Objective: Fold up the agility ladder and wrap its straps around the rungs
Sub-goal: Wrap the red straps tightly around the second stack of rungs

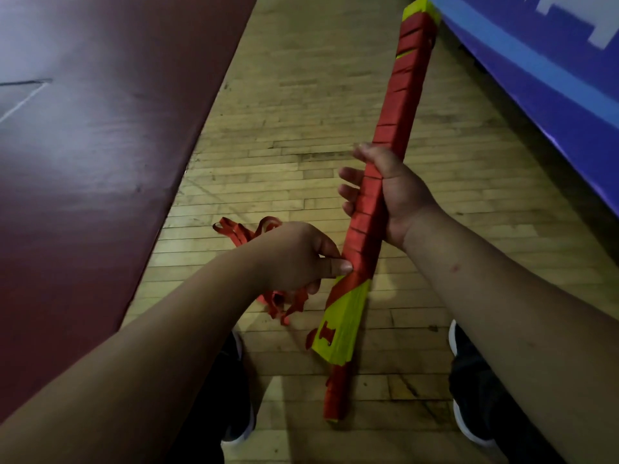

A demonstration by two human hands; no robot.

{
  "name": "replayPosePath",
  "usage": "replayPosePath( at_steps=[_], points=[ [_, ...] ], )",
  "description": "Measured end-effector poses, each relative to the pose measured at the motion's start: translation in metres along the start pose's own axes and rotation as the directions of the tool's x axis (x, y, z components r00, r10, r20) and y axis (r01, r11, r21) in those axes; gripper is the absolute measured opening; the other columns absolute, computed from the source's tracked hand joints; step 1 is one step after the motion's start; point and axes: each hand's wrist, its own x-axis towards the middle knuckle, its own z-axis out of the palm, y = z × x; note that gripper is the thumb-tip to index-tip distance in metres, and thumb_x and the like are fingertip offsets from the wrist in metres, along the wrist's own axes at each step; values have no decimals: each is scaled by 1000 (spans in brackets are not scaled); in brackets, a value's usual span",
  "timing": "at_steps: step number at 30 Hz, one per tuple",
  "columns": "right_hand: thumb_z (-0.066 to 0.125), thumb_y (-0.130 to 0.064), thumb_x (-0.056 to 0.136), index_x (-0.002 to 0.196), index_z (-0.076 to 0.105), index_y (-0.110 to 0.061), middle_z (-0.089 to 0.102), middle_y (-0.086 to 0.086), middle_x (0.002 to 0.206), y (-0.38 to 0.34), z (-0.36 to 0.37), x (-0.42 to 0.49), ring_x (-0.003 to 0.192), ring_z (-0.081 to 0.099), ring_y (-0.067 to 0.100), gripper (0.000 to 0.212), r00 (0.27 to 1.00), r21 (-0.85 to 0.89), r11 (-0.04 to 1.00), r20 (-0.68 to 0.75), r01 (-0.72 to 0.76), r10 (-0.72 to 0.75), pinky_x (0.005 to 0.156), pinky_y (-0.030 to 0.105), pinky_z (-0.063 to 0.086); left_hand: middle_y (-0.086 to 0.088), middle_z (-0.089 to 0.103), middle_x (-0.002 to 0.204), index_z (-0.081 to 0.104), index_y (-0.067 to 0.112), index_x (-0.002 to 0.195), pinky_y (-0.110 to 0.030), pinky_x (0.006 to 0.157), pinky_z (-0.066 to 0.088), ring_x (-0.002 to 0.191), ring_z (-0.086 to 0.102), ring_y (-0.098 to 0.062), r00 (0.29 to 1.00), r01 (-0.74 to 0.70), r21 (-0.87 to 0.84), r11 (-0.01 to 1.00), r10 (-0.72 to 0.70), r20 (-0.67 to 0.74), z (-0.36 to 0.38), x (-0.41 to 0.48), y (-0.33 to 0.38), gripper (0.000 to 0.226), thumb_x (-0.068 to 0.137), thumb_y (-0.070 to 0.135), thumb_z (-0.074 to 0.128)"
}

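My left hand [298, 256] is curled shut. Its thumb pins the red strap [361, 261] against the stacked rungs [345, 319], and loose strap bunches beneath its fingers and beyond its knuckles. Just past it, my right hand [395, 195] grips the bundle's middle, fingers wrapped round. The wound bundle extends, tilted, well beyond that hand.

Wood-plank floor [301, 95], maroon painted band [83, 162] at left, blue banner [536, 78] at right — left shoe [241, 403], right shoe [469, 386] on the planks.
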Motion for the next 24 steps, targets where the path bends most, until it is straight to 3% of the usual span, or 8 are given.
replayPosePath(
  at_steps=[2,7,11,15,21,24],
  points=[
    [71,-41,102,140,63,-20,79,1,96,1,0,0,79,75,17,44,1000,-8,1000,-24,16,-16,63,30,59,9,78,72,75,37,101,-25,69,53,63,71,2,1000,2,49,999,-2,-6,0,-1,2,22,107,52,61],
    [73,-44,101,126,67,-22,78,0,93,4,-3,6,80,77,19,34,996,24,999,-90,23,-21,65,32,60,11,77,81,79,28,105,-33,72,58,75,73,-3,1000,21,45,999,-20,-20,-3,-4,1,31,108,51,58],
    [76,-50,98,119,67,-24,78,-1,92,6,-6,9,81,78,17,35,992,54,998,-125,28,-21,69,35,61,4,77,82,78,27,100,-38,70,64,76,75,-11,994,78,58,995,-73,-81,2,-4,9,52,92,76,64],
    [76,-56,96,120,67,-21,79,0,94,9,-6,12,81,79,18,43,988,55,998,-154,35,-26,70,34,62,4,69,70,73,25,86,-27,55,48,65,67,-10,983,81,169,982,-51,-174,13,0,12,54,85,80,70],
    [75,-59,95,124,66,-17,81,2,104,7,-9,10,81,76,18,52,992,104,994,-121,36,-23,70,34,60,4,73,73,79,25,90,-27,62,51,66,68,-7,992,49,-14,999,-51,-117,5,-2,11,46,90,70,73],
    [70,-57,98,128,66,-15,80,3,111,3,-9,6,80,75,17,52,997,225,973,-68,48,-34,71,33,59,9,68,70,81,27,91,-31,68,50,65,64,-6,999,16,-215,976,-25,-39,-6,-8,6,41,91,68,74]
  ],
)
